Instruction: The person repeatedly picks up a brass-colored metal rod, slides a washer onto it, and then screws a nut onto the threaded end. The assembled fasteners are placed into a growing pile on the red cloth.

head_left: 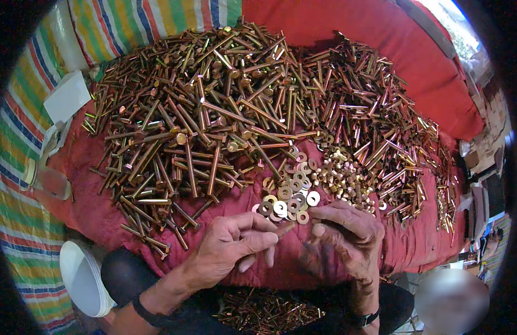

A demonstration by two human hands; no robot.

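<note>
My left hand (227,245) is closed on a bolt (286,229), its threaded end sticking out past the thumb and forefinger toward the right. The rest of that bolt is hidden in the fingers. Across from the bolt's tip, my right hand (350,234) is half curled, with thumb and forefinger a little apart and no item visible between them. Just beyond both hands lie loose flat washers (292,205), some silvery and some brassy. A heap of small brass-coloured nuts (342,181) sits beyond my right hand.
A big pile of long bolts (197,117) covers the red cloth (236,206), with smaller bolts (381,117) to its right. More fasteners (269,312) lie below, between my legs. White stacked tubs (82,279) stand at the left, near a clear container (52,183). Striped sheeting (24,234) borders the left.
</note>
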